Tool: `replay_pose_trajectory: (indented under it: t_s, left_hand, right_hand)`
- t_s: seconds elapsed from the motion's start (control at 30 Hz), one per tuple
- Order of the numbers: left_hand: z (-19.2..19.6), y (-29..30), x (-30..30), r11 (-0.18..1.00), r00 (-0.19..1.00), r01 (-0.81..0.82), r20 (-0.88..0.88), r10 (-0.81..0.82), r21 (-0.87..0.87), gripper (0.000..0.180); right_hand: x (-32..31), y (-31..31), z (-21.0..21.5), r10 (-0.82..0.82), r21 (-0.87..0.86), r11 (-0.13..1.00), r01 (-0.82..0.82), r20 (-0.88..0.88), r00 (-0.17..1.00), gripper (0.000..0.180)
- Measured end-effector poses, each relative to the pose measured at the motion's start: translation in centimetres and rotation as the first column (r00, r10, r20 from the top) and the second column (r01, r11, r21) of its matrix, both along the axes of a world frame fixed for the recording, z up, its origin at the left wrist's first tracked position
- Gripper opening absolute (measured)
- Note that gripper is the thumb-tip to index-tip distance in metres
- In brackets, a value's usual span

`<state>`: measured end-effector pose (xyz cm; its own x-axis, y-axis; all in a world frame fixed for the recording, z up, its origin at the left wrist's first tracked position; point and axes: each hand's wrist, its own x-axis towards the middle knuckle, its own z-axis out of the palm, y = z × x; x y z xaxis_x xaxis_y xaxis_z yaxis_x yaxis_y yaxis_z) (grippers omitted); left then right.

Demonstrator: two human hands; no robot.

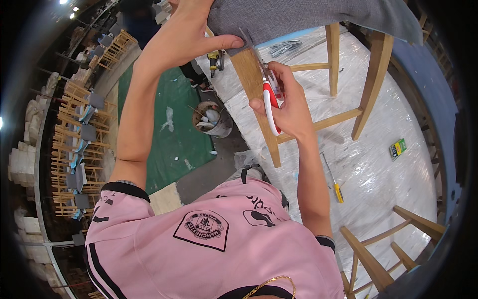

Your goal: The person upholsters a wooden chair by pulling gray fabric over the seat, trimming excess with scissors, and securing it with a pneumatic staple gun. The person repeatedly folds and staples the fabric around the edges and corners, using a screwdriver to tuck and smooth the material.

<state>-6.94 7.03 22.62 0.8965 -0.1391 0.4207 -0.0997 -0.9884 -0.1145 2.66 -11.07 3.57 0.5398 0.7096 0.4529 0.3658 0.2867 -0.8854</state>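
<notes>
My left hand (pixel 191 30) presses grey fabric (pixel 308 17) down on the seat of a wooden chair, thumb against the fabric's corner above a wooden leg (pixel 256 94). My right hand (pixel 289 102) grips red-and-white scissors (pixel 270 102). Their blades point up at the fabric corner beside my left thumb. The chair stands on a table covered in clear plastic sheet (pixel 383 164).
A yellow-handled screwdriver (pixel 332 179) and a small green-yellow box (pixel 397 148) lie on the plastic. Another wooden chair frame (pixel 383 249) sits at lower right. A bucket of scraps (pixel 211 119) stands on the green floor. Rows of wooden chairs (pixel 79 144) fill the left.
</notes>
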Motion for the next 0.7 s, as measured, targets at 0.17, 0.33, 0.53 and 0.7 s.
replay_pose_trajectory:
  t_s: [0.17,0.33,0.53,0.7]
  left_hand:
    - [0.0,0.3,0.2,1.0,1.0,0.009,0.012,-0.009,0.003,0.106]
    - [-0.1,0.3,0.3,1.0,1.0,0.0,0.002,0.001,-0.026,0.106]
    - [-0.1,0.4,0.4,1.0,1.0,0.01,0.007,-0.01,-0.002,0.106]
    - [-0.2,0.2,0.3,1.0,1.0,0.003,0.009,-0.003,0.003,0.106]
  right_hand:
    - [-0.4,0.6,-1.5,0.013,0.109,0.994,0.005,-0.161,0.987,0.058]
    - [-0.2,0.6,-1.7,0.015,0.115,0.993,0.001,-0.133,0.991,0.051]
    - [0.0,0.5,-1.8,0.007,0.086,0.996,0.006,-0.152,0.988,0.053]
    - [-0.3,0.9,-1.7,-0.042,0.188,0.98,0.065,-0.122,0.992,0.053]
